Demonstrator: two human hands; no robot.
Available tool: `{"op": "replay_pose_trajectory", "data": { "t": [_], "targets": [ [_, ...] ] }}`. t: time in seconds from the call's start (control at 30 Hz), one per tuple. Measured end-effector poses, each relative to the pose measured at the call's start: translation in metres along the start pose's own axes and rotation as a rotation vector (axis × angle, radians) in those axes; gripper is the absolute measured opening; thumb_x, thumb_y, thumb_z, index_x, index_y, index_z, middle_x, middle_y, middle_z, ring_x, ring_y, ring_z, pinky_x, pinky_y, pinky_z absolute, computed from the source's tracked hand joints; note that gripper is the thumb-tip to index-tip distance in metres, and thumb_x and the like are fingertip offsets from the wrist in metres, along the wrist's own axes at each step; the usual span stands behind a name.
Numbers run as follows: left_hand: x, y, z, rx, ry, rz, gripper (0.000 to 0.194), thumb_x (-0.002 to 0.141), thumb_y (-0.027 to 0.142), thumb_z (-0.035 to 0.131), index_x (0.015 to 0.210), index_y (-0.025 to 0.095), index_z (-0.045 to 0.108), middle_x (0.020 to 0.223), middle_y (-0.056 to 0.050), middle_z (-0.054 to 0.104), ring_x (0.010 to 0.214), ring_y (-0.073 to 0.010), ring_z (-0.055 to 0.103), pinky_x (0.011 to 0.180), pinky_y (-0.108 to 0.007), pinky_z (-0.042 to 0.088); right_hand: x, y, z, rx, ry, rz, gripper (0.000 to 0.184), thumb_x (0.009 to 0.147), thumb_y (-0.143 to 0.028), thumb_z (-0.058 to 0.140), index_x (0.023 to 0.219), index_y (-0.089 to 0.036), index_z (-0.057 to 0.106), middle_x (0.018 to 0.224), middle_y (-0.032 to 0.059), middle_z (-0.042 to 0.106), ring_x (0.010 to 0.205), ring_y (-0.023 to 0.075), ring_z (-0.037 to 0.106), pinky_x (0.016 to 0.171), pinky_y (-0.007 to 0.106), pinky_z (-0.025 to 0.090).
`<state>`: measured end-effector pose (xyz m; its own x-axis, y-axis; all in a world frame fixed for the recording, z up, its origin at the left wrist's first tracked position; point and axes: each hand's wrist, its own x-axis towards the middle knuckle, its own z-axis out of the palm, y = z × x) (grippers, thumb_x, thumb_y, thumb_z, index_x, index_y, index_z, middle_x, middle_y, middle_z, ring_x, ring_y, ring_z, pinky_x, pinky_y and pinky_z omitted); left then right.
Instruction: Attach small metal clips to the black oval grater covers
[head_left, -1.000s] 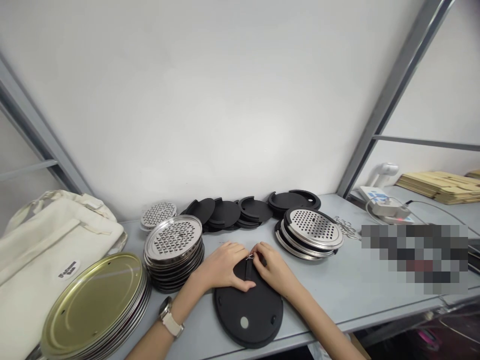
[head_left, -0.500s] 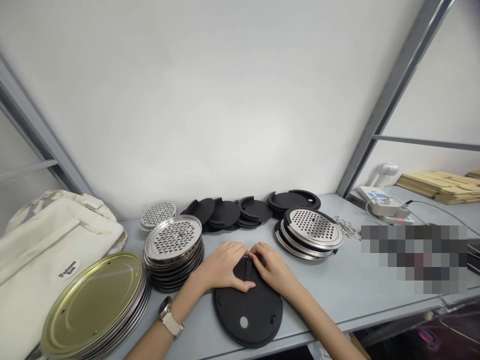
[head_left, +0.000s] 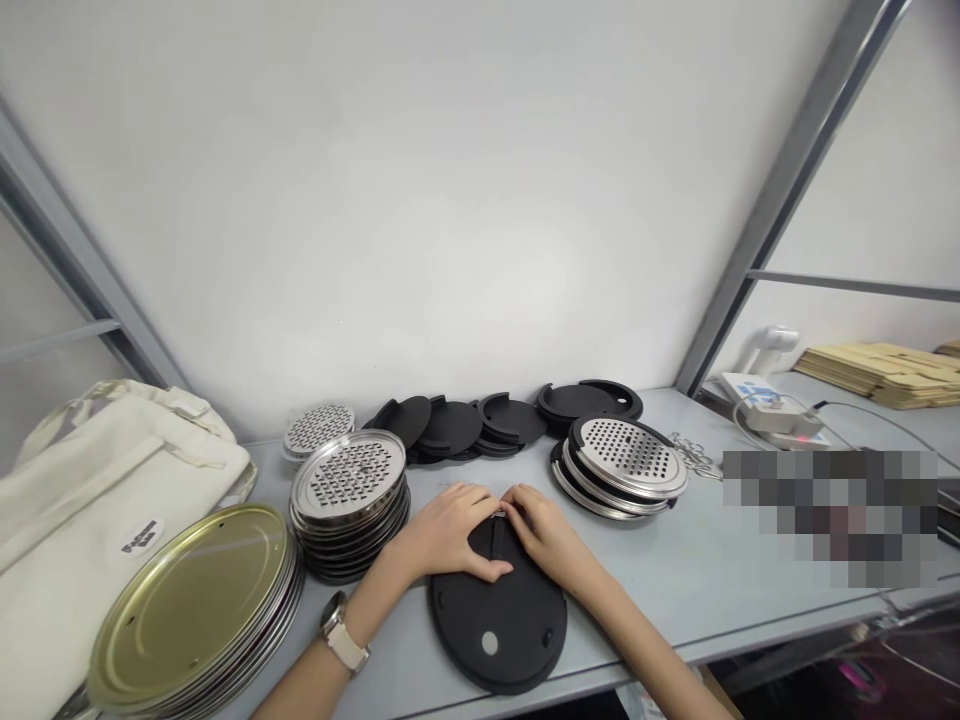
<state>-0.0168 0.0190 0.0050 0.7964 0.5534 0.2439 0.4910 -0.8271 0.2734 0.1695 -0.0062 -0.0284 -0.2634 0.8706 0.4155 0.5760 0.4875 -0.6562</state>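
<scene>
A black oval plate (head_left: 501,610) lies at the table's front edge. It has a pale round spot near its lower end and a short black strap (head_left: 498,538) at its upper end. My left hand (head_left: 455,530) grips the plate's upper left side, its thumb lying across the face and its fingers curled at the top. Opposite it, my right hand (head_left: 541,530) is closed in a pinch at the strap's end. A small shiny metal piece (head_left: 499,514) shows between the fingertips of both hands; its exact shape is mostly hidden.
Left stand a stack of round grater plates (head_left: 349,480), gold oval lids (head_left: 202,600) and a cream canvas bag (head_left: 67,540). Black round holders (head_left: 450,428) line the wall. Perforated metal discs (head_left: 626,455), wire hooks (head_left: 694,455), a corded device (head_left: 761,395) and wooden boards (head_left: 877,375) are right.
The fingertips have shifted slightly at the strap's top, where the small metal piece shows a little differently. Both hands stay on the plate; the whole view has moved very slightly.
</scene>
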Motion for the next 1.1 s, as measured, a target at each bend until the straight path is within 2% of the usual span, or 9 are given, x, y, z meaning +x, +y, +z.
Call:
{"op": "replay_pose_trajectory", "data": {
  "t": [0.27, 0.6, 0.77, 1.1],
  "targets": [
    [0.0002, -0.0014, 0.0024, 0.001, -0.008, -0.002, 0.054, 0.066, 0.051, 0.072, 0.108, 0.021, 0.054, 0.097, -0.004, 0.058, 0.092, -0.0247, 0.054, 0.084, -0.035, 0.042, 0.0006, 0.0017, 0.0005, -0.015, -0.016, -0.001, 0.02, 0.093, -0.013, 0.037, 0.079, -0.02, 0.05, 0.08, 0.0049, 0.058, 0.077, 0.02, 0.056, 0.073, 0.033, 0.045],
    [-0.0002, 0.0, 0.0026, 0.029, 0.006, 0.005, 0.049, 0.067, 0.052, 0.071, 0.099, 0.019, 0.053, 0.094, -0.005, 0.058, 0.089, -0.024, 0.055, 0.082, -0.034, 0.043, -0.0007, -0.0008, 0.0004, -0.04, -0.004, 0.018, 0.017, 0.092, -0.013, 0.039, 0.081, -0.02, 0.05, 0.081, 0.0051, 0.059, 0.078, 0.02, 0.056, 0.073, 0.032, 0.045],
    [-0.0011, 0.0042, -0.0017, 0.036, 0.009, 0.029, 0.043, 0.073, 0.049, 0.065, 0.1, 0.019, 0.05, 0.096, -0.006, 0.058, 0.091, -0.0244, 0.054, 0.085, -0.036, 0.043, -0.0004, 0.0012, 0.0014, -0.028, -0.014, 0.021, 0.017, 0.092, -0.014, 0.038, 0.081, -0.02, 0.049, 0.081, 0.0054, 0.059, 0.078, 0.02, 0.056, 0.074, 0.033, 0.044],
    [-0.0019, 0.0051, -0.0025, 0.053, -0.006, 0.038, 0.045, 0.077, 0.053, 0.06, 0.103, 0.018, 0.05, 0.099, -0.007, 0.057, 0.093, -0.0248, 0.054, 0.086, -0.037, 0.042, -0.001, -0.0006, 0.0007, -0.036, -0.021, 0.036, 0.016, 0.092, -0.014, 0.038, 0.08, -0.02, 0.048, 0.082, 0.0057, 0.058, 0.08, 0.0206, 0.055, 0.075, 0.033, 0.044]
  ]
}}
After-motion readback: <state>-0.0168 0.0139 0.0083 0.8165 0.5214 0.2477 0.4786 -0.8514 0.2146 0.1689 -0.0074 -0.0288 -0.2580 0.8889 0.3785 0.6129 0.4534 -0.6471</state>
